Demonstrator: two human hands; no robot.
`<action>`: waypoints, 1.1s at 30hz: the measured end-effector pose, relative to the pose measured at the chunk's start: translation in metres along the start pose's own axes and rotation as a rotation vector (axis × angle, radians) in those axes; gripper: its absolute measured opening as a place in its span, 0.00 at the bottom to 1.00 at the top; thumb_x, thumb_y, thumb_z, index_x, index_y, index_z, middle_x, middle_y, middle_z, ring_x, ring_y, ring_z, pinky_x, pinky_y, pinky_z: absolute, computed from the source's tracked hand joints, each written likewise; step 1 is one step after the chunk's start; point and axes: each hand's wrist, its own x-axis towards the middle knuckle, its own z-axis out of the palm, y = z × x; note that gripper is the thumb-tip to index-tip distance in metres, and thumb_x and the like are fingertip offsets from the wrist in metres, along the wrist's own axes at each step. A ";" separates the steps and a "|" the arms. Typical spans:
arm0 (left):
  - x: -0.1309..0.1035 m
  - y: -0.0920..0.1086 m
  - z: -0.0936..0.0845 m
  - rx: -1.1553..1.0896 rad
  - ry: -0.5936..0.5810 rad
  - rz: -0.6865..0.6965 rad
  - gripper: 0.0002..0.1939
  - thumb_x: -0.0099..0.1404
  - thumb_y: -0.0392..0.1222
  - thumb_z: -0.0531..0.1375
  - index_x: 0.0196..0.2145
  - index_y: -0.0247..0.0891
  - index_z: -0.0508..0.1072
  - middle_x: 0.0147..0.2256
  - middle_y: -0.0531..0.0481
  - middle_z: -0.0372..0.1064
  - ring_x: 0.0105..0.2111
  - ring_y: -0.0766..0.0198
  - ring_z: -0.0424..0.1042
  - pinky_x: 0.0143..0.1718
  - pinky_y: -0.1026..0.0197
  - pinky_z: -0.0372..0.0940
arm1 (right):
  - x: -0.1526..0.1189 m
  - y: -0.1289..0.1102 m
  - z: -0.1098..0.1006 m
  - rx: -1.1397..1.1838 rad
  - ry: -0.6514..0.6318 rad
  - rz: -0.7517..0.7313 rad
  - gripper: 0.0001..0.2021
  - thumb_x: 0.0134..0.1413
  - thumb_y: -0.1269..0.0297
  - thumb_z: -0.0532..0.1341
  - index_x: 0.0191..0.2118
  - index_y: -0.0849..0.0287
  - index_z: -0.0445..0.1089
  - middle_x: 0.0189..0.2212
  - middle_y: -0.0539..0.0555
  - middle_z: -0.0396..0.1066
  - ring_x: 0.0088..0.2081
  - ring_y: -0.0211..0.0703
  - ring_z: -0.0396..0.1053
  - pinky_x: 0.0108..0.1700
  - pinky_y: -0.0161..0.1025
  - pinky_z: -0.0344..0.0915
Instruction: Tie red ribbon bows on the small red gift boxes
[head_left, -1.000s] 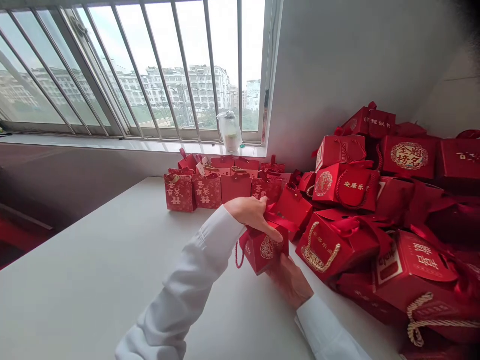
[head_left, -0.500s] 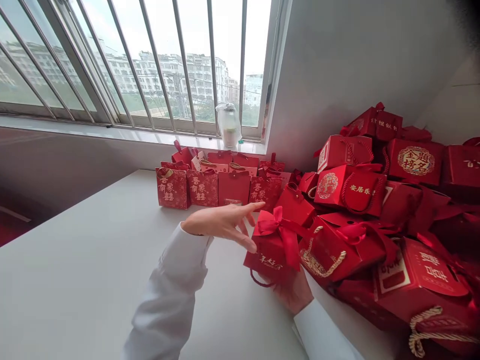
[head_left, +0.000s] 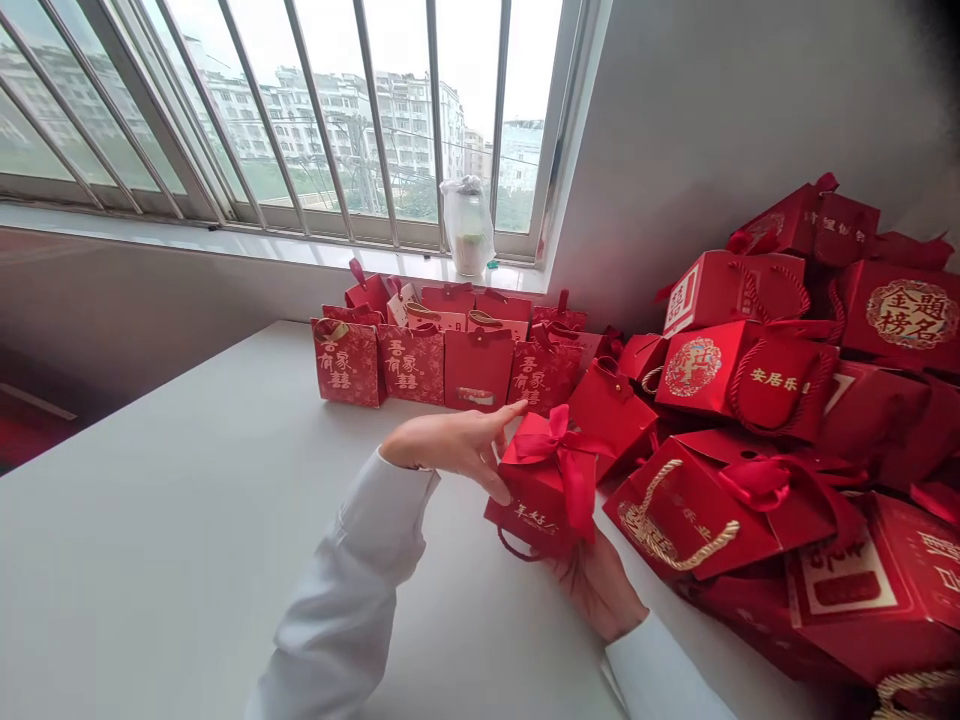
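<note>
A red gift box (head_left: 525, 515) with a ribbon bow on top, gold lettering and a dark red cord handle is held above the white table. My right hand (head_left: 596, 580) supports it from below and the right side, its fingers partly hidden by the box. On the left side my left hand (head_left: 457, 450) grips the box, thumb on the front face and fingers reaching behind the upper edge. Just behind the box leans another plain red box (head_left: 611, 415), close to the ribbon.
Red gift bags (head_left: 412, 365) stand in rows at the table's back edge. At right, a large pile of red gift boxes (head_left: 750, 375) rises against the wall. A plastic-wrapped cup (head_left: 469, 228) stands on the windowsill (head_left: 315, 257) before a barred window. White table (head_left: 187, 560) surface stretches to the left.
My left hand has closed in on the box, its thumb now against the front. The view has shifted slightly, so the pile appears further right.
</note>
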 end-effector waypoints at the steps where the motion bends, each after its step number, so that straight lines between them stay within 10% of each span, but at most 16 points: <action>1: -0.002 -0.004 -0.001 -0.045 -0.012 0.026 0.60 0.48 0.49 0.67 0.65 0.45 0.30 0.47 0.47 0.67 0.44 0.57 0.69 0.40 0.62 0.64 | 0.000 0.000 0.001 0.005 0.009 -0.018 0.21 0.53 0.44 0.59 0.45 0.52 0.71 0.43 0.54 0.73 0.44 0.54 0.71 0.39 0.48 0.72; 12: -0.001 0.001 0.000 0.067 0.058 -0.149 0.65 0.46 0.68 0.61 0.65 0.34 0.27 0.65 0.35 0.39 0.63 0.45 0.46 0.57 0.51 0.52 | -0.001 0.008 0.023 -0.051 0.088 -0.119 0.27 0.47 0.47 0.65 0.50 0.58 0.64 0.54 0.57 0.64 0.54 0.52 0.63 0.50 0.45 0.66; 22: 0.016 0.014 0.016 0.306 0.050 -0.146 0.68 0.38 0.52 0.68 0.65 0.35 0.29 0.61 0.31 0.49 0.62 0.41 0.45 0.55 0.50 0.56 | -0.010 0.007 0.015 -0.642 -0.041 0.143 0.14 0.51 0.51 0.56 0.27 0.58 0.60 0.15 0.47 0.66 0.14 0.39 0.64 0.15 0.32 0.57; 28: 0.028 0.044 -0.025 0.528 -0.078 -0.107 0.68 0.35 0.47 0.69 0.65 0.30 0.32 0.62 0.30 0.46 0.62 0.44 0.48 0.57 0.52 0.54 | -0.027 0.004 0.019 -0.941 -0.162 0.031 0.10 0.48 0.65 0.55 0.19 0.57 0.59 0.12 0.43 0.61 0.11 0.32 0.56 0.16 0.30 0.52; 33: -0.026 0.060 -0.066 0.608 0.114 -0.138 0.60 0.41 0.43 0.67 0.65 0.36 0.37 0.64 0.38 0.45 0.61 0.49 0.50 0.59 0.53 0.49 | -0.035 0.008 0.020 -1.108 -0.193 -0.065 0.13 0.54 0.59 0.52 0.21 0.55 0.60 0.13 0.45 0.61 0.14 0.36 0.57 0.20 0.33 0.55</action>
